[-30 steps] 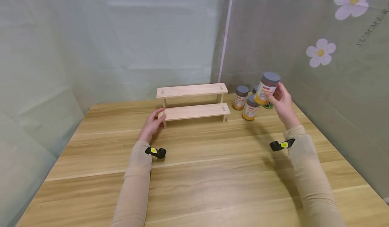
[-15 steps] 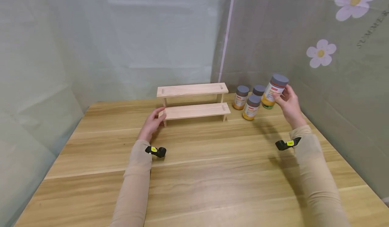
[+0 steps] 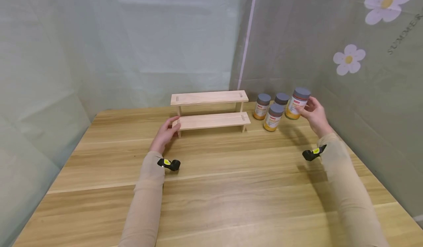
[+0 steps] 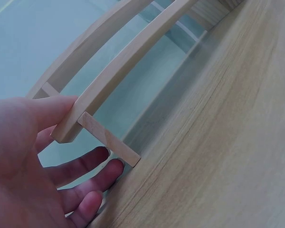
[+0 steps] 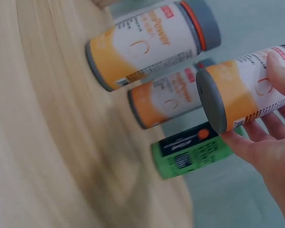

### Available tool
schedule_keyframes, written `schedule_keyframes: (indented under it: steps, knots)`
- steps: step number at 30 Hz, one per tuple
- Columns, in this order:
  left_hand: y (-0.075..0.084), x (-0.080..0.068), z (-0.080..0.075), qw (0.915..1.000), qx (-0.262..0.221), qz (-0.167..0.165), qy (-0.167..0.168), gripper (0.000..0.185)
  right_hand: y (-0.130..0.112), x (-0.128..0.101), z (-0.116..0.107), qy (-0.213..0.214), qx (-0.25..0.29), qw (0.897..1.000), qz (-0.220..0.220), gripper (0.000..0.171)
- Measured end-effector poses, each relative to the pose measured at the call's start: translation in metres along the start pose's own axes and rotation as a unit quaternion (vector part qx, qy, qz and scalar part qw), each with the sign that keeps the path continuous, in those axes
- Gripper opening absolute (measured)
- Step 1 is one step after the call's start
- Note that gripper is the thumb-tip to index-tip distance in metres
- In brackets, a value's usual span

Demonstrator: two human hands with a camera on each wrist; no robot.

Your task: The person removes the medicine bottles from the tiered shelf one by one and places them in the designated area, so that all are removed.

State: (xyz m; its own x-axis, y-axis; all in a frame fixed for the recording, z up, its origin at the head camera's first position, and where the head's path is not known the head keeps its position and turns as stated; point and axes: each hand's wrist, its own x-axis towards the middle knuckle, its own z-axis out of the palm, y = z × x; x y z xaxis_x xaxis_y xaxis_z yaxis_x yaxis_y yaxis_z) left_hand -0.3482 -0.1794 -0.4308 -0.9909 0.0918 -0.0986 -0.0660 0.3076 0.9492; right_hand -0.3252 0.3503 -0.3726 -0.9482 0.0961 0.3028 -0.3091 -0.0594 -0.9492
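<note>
My left hand (image 3: 166, 133) grips the left end of the lower board of a two-tier wooden shelf rack (image 3: 211, 121). In the left wrist view, the thumb lies against the board's end (image 4: 69, 128) and the other fingers curl beside the short leg (image 4: 110, 139). My right hand (image 3: 315, 116) holds a supplement jar (image 3: 297, 104) with a grey lid, white label and orange-yellow lower part. Seen from the right wrist, this jar (image 5: 237, 90) is raised off the table, its grey base showing, in front of a green can (image 5: 192, 152).
Three similar jars stand right of the rack: one at the left (image 3: 262, 107), one in front (image 3: 273, 117) and one behind (image 3: 281, 99). The wood-grain table (image 3: 211, 188) ends at curtains (image 3: 158, 37) behind and at the right.
My right hand has carried the jar to the right, then lowered it, so it now covers the green can in the head view. The left hand stays on the rack.
</note>
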Motion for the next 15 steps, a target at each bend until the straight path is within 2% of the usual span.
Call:
schedule_keyframes:
  steps: [4, 8, 15]
  knots:
    - [0.000, 0.001, 0.000, 1.0000, 0.003, -0.001, 0.005, 0.054, 0.014, 0.002, -0.007, 0.007, 0.010, 0.999, 0.030, 0.041]
    - [-0.002, 0.001, 0.000, 1.0000, 0.006, 0.001, 0.007, 0.052, 0.024, 0.002, -0.014, -0.002, -0.010, 0.999, 0.054, 0.044]
    - [-0.002, 0.001, -0.001, 1.0000, 0.005, 0.002, 0.007, 0.053, 0.031, 0.007, -0.022, -0.056, -0.101, 0.992, 0.056, 0.043]
